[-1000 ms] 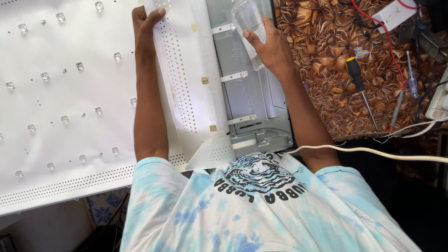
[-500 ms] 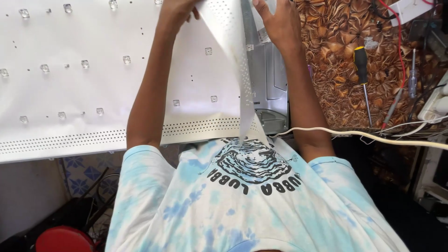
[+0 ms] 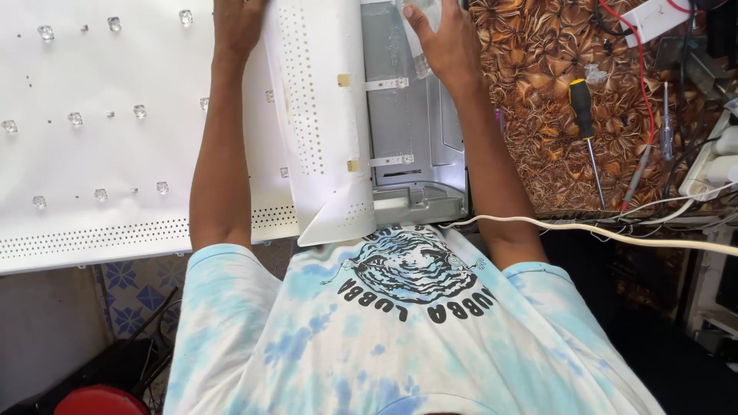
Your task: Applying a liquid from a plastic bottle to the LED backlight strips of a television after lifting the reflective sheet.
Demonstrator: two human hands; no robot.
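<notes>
White reflector sheet (image 3: 115,115) fills the upper left; brown patterned cloth (image 3: 538,115) covers the table at right. I see my left hand (image 3: 238,23) gripping the sheet's curled flap (image 3: 323,131), my right hand (image 3: 442,42) grasping a clear strip (image 3: 419,54).

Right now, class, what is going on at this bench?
A person in a tie-dye shirt is peeling a white reflector sheet back from a large flat panel studded with small clear lenses. The left hand grips the sheet's top edge; the right hand rests on the bared grey metal backing. A screwdriver lies on the patterned cloth beside it.

No packages, labels, signs or screens visible.
</notes>
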